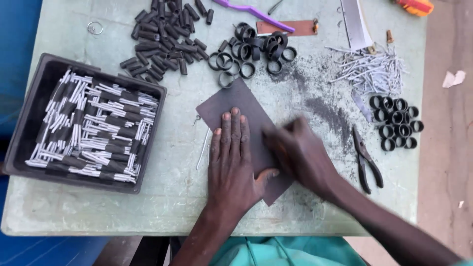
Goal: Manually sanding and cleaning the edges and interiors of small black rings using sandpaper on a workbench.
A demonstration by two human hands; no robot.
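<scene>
A dark grey abrasive sheet [235, 101] lies flat on the pale green table [187, 197]. My left hand [231, 157] presses flat on it, fingers together and pointing away from me. My right hand [300, 152] is on the sheet's right part, fingers bunched and blurred; whatever small thing it may pinch against the sheet is hidden. A thin metal pin [203, 148] lies just left of my left hand.
A black tray [29, 116] of black-and-white rods sits at left. Black tubes [162, 34] and black rings [249, 49] lie at the back, more rings [396, 123] and pale pins [369, 71] at right, pliers [367, 160] beside my right wrist. A purple tool [251, 12] lies at the far edge.
</scene>
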